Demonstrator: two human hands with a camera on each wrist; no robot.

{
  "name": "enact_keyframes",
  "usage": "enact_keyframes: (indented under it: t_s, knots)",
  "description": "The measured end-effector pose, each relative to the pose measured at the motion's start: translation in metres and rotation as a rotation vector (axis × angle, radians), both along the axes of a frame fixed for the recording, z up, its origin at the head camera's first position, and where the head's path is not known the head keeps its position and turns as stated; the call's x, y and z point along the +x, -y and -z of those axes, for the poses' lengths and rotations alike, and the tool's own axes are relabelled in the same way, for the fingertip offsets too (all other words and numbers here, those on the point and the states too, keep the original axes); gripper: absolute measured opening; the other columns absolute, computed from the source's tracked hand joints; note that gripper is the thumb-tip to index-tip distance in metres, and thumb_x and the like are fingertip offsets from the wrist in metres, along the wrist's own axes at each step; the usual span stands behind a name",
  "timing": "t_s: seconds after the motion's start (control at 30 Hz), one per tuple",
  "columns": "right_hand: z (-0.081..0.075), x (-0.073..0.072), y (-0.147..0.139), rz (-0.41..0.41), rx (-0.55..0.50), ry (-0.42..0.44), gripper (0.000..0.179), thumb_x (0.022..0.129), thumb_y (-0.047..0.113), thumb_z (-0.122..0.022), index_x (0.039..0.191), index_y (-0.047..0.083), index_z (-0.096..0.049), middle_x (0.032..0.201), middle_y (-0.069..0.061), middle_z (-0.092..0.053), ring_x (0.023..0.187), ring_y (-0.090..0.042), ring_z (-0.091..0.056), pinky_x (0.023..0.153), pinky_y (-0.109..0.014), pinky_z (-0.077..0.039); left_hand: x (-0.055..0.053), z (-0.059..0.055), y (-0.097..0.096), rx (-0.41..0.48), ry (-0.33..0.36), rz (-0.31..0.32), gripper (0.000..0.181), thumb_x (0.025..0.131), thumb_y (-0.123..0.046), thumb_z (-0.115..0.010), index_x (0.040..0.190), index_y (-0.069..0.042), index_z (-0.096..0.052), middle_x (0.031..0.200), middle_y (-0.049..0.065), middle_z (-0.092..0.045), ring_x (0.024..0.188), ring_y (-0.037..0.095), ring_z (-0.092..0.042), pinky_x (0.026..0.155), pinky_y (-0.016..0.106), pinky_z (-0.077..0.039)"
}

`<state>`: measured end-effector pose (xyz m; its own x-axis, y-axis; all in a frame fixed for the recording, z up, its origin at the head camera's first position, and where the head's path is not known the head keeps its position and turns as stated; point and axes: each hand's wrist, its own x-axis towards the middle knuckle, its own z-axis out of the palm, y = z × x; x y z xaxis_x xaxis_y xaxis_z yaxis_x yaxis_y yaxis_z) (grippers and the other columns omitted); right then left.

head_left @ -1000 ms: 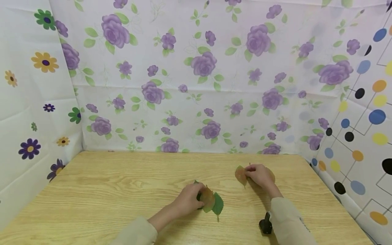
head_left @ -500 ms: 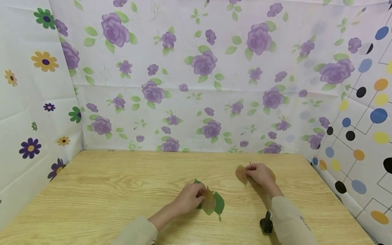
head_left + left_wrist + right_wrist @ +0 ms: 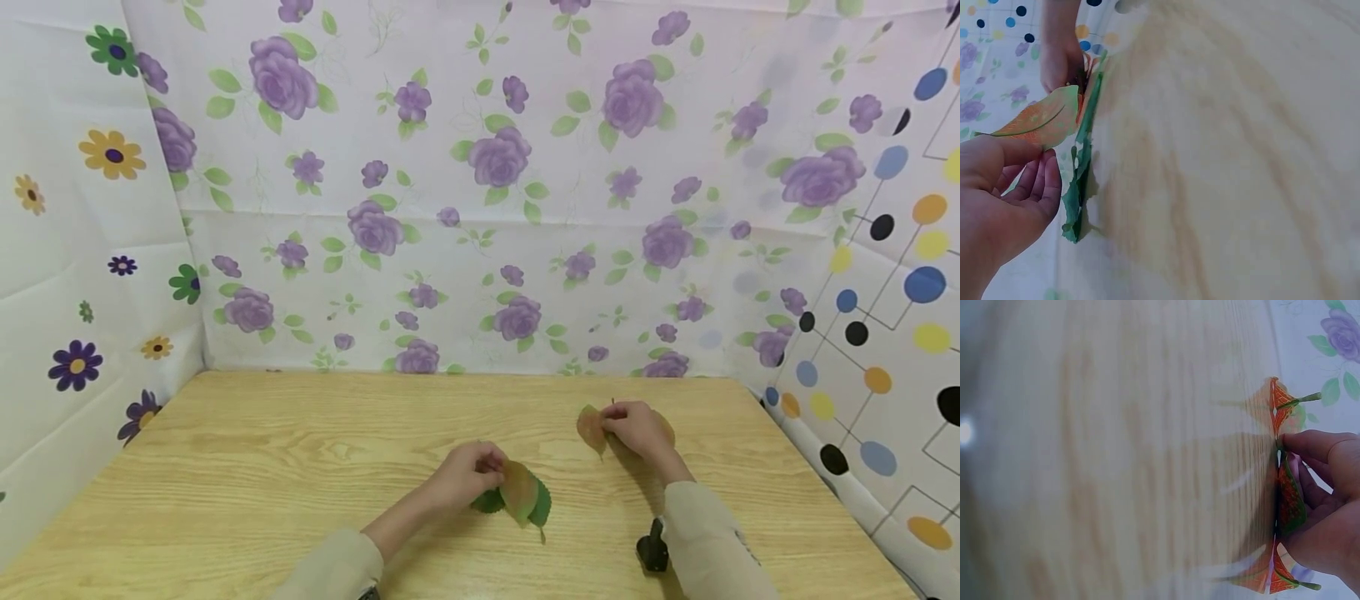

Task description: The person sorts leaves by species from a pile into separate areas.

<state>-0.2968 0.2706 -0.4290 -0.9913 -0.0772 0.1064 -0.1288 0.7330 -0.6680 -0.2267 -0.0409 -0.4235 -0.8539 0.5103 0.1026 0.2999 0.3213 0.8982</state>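
My left hand (image 3: 461,479) pinches a yellow-orange leaf with green edges (image 3: 519,492) between thumb and fingertips. In the left wrist view this leaf (image 3: 1044,119) is raised above the tabletop. Two green leaves lie below it, one to the right (image 3: 541,502) and one nearer the fingers (image 3: 489,501). Farther back, my right hand (image 3: 636,427) is low over several orange leaves. Its thumb and fingers close about the middle leaf (image 3: 1291,499) in the right wrist view. One orange leaf (image 3: 589,427) lies left of the fingertips, another (image 3: 664,427) partly behind the hand.
The wood-grain table (image 3: 300,467) meets a flowered cloth (image 3: 450,275) at its back edge. Patterned cloths also hang at left and right. A small black object (image 3: 652,547) shows beside the right sleeve.
The leaf in my left hand has shifted slightly right and tilted, showing more of the green leaf near the fingers. My right hand stays in place.
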Motion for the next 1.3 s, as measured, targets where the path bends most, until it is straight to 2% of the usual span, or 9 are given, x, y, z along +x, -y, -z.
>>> enact_keyframes:
  t_s: [0.13,0.4,0.53,0.77,0.93,1.13,1.3]
  knots:
    - [-0.001,0.000,0.000,-0.001,0.015,-0.009,0.020,0.092,0.006,-0.062,0.106,-0.005,-0.069,0.104,-0.021,-0.067,0.098,-0.040,-0.061,0.083,-0.048,-0.051,-0.003,-0.004,-0.002,0.087,0.070,-0.029,0.006,0.093,0.003,-0.058,0.099,0.003,-0.060,0.089,0.006,-0.058,0.081,0.016,-0.057,0.073,0.030,-0.054]
    - [-0.003,0.001,-0.001,0.002,0.010,-0.002,0.019,0.092,0.006,-0.062,0.106,-0.005,-0.069,0.103,-0.021,-0.067,0.098,-0.039,-0.061,0.082,-0.048,-0.051,-0.015,-0.011,-0.015,0.176,0.132,-0.125,0.010,0.092,0.004,-0.058,0.101,0.005,-0.059,0.090,0.008,-0.059,0.082,0.016,-0.059,0.079,0.036,-0.055]
    - [-0.004,0.003,-0.001,0.005,0.004,-0.008,0.019,0.092,0.007,-0.062,0.105,-0.004,-0.070,0.104,-0.021,-0.067,0.098,-0.039,-0.062,0.083,-0.048,-0.051,-0.024,-0.014,-0.027,0.180,0.125,-0.181,0.010,0.091,0.004,-0.060,0.100,0.004,-0.060,0.088,0.007,-0.059,0.078,0.015,-0.057,0.077,0.038,-0.055]
    - [-0.002,0.003,0.001,0.008,0.003,-0.015,0.018,0.092,0.008,-0.062,0.103,-0.003,-0.071,0.104,-0.020,-0.068,0.099,-0.038,-0.061,0.084,-0.049,-0.050,-0.038,-0.018,-0.046,0.160,0.081,-0.258,0.010,0.086,0.007,-0.062,0.096,0.005,-0.062,0.083,0.006,-0.058,0.074,0.014,-0.055,0.067,0.029,-0.053]
    - [-0.002,0.003,0.001,0.012,0.003,-0.022,0.018,0.091,0.007,-0.062,0.103,-0.003,-0.071,0.103,-0.020,-0.068,0.098,-0.038,-0.062,0.084,-0.049,-0.050,-0.049,-0.018,-0.060,0.168,0.063,-0.308,0.009,0.085,0.009,-0.061,0.092,0.007,-0.065,0.080,0.006,-0.061,0.072,0.014,-0.058,0.065,0.028,-0.054]
    - [-0.004,0.005,0.001,0.003,-0.003,-0.009,0.018,0.092,0.005,-0.060,0.103,-0.004,-0.071,0.103,-0.019,-0.068,0.098,-0.039,-0.061,0.083,-0.049,-0.051,-0.058,-0.017,-0.076,0.151,0.073,-0.368,0.008,0.086,0.008,-0.062,0.091,0.008,-0.067,0.081,0.010,-0.064,0.075,0.022,-0.064,0.063,0.028,-0.054]
    - [-0.004,0.004,0.002,0.007,0.005,-0.013,0.018,0.093,0.006,-0.060,0.103,-0.003,-0.071,0.103,-0.018,-0.068,0.098,-0.038,-0.061,0.083,-0.049,-0.051,-0.065,-0.015,-0.086,0.133,0.090,-0.411,0.007,0.086,0.007,-0.064,0.092,0.008,-0.068,0.080,0.009,-0.065,0.075,0.024,-0.065,0.063,0.028,-0.055]
